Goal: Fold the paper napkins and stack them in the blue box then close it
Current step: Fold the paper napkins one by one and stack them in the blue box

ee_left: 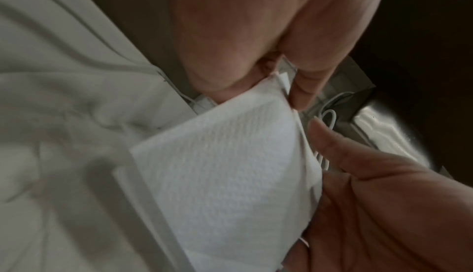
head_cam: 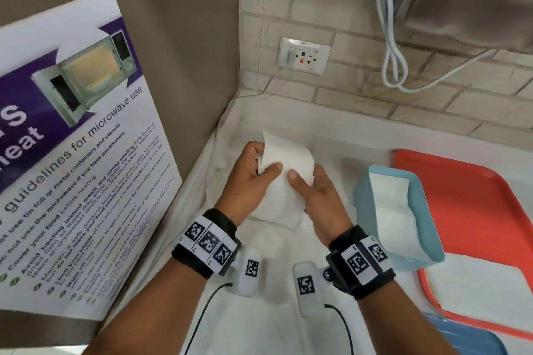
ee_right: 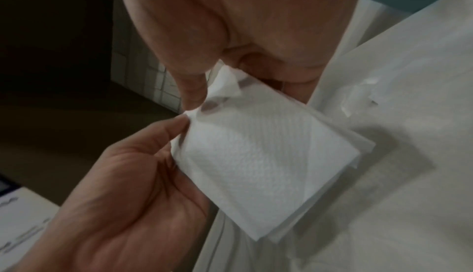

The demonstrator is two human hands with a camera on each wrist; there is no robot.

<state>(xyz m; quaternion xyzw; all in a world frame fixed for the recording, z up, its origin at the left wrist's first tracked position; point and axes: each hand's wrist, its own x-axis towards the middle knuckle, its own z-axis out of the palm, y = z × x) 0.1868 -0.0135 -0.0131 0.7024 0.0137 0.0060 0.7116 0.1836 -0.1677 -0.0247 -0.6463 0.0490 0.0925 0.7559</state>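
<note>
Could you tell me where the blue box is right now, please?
In the head view, the blue box sits open to the right of the right hand, on the red tray's near-left edge.

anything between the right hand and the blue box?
Head view: only bare white cloth separates the right hand from the light-blue plastic box; both hands hold the white paper napkin.

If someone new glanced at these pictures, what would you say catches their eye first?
First the two hands, left hand and right hand, holding a white paper napkin between them above the cloth-covered counter. Next, to the right, the open blue box with a napkin inside, on a red tray. On the left wall hangs a large microwave poster.
</note>
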